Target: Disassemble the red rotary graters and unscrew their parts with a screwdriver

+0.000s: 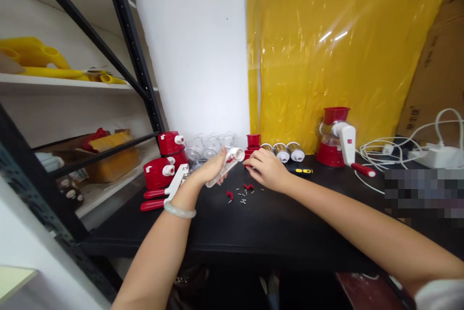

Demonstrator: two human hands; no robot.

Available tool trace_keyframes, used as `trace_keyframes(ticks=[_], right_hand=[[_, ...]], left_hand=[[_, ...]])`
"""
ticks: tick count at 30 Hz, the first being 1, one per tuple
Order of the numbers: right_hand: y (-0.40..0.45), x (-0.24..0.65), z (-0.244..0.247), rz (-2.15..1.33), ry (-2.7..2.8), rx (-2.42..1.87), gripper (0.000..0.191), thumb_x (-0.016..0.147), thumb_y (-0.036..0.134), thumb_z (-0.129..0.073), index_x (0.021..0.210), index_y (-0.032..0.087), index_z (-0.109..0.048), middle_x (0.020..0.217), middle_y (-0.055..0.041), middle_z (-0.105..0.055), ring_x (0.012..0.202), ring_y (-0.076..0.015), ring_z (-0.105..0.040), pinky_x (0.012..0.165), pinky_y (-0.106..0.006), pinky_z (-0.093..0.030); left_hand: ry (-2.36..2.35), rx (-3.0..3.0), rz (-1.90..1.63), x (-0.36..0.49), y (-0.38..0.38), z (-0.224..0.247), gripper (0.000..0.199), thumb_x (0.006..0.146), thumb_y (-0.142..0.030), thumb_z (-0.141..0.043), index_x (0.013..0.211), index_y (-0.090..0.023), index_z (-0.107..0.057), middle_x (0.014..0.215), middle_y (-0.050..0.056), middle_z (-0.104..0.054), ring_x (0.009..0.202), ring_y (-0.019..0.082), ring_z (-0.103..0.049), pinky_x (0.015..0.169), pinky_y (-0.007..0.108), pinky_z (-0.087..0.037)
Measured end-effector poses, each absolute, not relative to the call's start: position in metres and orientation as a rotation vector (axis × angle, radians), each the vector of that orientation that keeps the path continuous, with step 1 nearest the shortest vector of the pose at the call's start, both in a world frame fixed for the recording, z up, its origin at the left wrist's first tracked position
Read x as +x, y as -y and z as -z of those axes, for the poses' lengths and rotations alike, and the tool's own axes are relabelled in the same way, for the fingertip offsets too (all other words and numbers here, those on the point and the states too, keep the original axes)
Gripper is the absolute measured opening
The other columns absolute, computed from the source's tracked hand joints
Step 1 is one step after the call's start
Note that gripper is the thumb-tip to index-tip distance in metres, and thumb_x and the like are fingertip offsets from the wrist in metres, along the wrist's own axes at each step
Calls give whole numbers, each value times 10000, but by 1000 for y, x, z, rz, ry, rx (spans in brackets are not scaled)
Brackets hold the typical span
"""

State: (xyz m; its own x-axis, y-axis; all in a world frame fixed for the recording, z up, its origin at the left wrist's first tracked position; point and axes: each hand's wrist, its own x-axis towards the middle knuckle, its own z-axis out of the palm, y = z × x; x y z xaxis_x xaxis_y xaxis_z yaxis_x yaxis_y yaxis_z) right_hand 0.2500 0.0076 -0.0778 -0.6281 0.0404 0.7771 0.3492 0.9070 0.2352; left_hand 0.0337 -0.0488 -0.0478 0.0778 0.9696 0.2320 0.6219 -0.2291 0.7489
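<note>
White plastic crank arm (pixel 235 155): above the middle of the table, in our left hand (pixel 213 169), thumb and fingers closed round it, its ringed end towards the far right.
Right hand (pixel 267 169): just right of the crank arm, fingers bent and tips drawn in; a bit of red shows at them, but we cannot tell whether we are pinching it.
Red clips (pixel 248 186): two small pieces lying on the table, nearer us than our hands.
Screws (pixel 243 201): scattered around those clips.
Black table (pixel 282 232): bare along its near side, under our forearms.
Bangle (pixel 179 210): pale green, round our left wrist.
Red bases (pixel 155 173): at the left, with white fittings.
Red-handled cranks (pixel 154 194): two, lying just near of the bases.
Clear cups (pixel 213 141): grouped at the far side, beyond our left hand.
Metal drums (pixel 281 153): three in a row, far side, beyond our right hand.
Yellow-and-black handle (pixel 302 171): to the right of our right hand.
Assembled grater (pixel 331 143): upright at the far right, beside white cables (pixel 377 155).
</note>
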Motion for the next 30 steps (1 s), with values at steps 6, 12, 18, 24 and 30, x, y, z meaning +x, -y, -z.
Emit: trace_keyframes(ticks=[6, 12, 18, 24, 30], right_hand=[[-6, 261, 105, 612, 2113, -258, 190, 905, 257, -539, 1038, 230, -672, 1037, -104, -595, 958, -240, -478, 788, -383, -379], [-4, 255, 117, 711, 2101, -243, 156, 913, 249, -529, 926, 218, -682, 1018, -97, -608, 940, -231, -455, 798, -385, -342], [-8, 256, 116, 805, 2081, -200, 231, 944, 211, -482, 795, 196, -658, 887, -74, -612, 865, -198, -453, 745, -356, -321], [-15, 259, 118, 748, 2094, -221, 236, 949, 238, -480, 817, 198, -672, 934, -73, -639, 865, -196, -477, 702, -354, -327], [-14, 261, 121, 549, 2201, -250, 257, 951, 260, -458, 840, 220, -686, 1024, -83, -651, 963, -214, -528, 718, -347, -425]], left_hand=[[-1495, 1914, -629, 65, 50, 66, 768, 743, -857, -156, 866, -180, -499, 532, 14, -553, 388, 171, -539, 382, 296, -439], [-1438, 1998, -560, 76, 51, 71, 731, 754, -841, -120, 851, -189, -436, 555, 8, -535, 402, 157, -537, 384, 293, -449], [-1415, 2029, -570, 82, 52, 75, 622, 790, -809, -180, 877, -213, -337, 622, -13, -534, 428, 157, -557, 392, 293, -456], [-1380, 2233, -557, 78, 49, 77, 542, 860, -733, -212, 917, -211, -346, 591, -34, -528, 475, 155, -559, 505, 305, -469], [-1361, 2230, -538, 78, 50, 77, 552, 869, -721, -171, 970, -211, -359, 530, -45, -498, 447, 168, -526, 496, 306, -431]])
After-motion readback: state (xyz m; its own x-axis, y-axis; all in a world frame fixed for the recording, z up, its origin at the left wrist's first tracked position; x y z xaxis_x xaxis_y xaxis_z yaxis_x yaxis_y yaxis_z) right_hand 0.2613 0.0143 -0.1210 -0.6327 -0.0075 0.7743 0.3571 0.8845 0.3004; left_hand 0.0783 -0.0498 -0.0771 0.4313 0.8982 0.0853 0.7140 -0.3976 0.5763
